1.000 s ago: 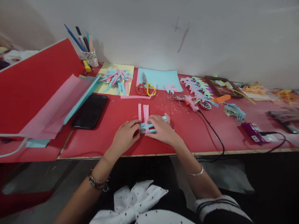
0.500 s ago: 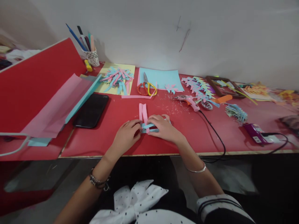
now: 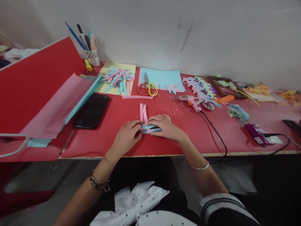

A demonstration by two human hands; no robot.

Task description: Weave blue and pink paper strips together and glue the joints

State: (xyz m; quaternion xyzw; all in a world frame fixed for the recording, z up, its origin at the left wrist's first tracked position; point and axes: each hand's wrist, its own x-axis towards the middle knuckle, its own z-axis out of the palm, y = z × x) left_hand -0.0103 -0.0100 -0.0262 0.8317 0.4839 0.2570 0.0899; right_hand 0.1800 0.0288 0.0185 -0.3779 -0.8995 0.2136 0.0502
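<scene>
Pink paper strips (image 3: 143, 112) point away from me and cross blue paper strips (image 3: 154, 129) that run to the right, interlaced on the red table. At the left end of the crossing, my left hand (image 3: 129, 135) pinches the strips between thumb and fingers. My right hand (image 3: 164, 128) lies over the blue strips with its fingers bent, its fingertips near the crossing. Part of the blue strips is hidden beneath the right hand. Beyond the hands, a loose pink strip (image 3: 136, 97) lies in front of scissors (image 3: 147, 86) with red and yellow handles.
A black phone (image 3: 91, 111) and leaning pink and blue sheets (image 3: 61, 105) are at left. Paper strips (image 3: 118, 78) are heaped on a yellow sheet. To the right lie a pink glue gun (image 3: 191, 102) with a trailing cord, folded paper chains (image 3: 199, 89) and a purple power box (image 3: 257, 135).
My right hand has shifted slightly, with its fingers drawn in and more of the blue strips showing. The left hand keeps its hold at nearly the same spot.
</scene>
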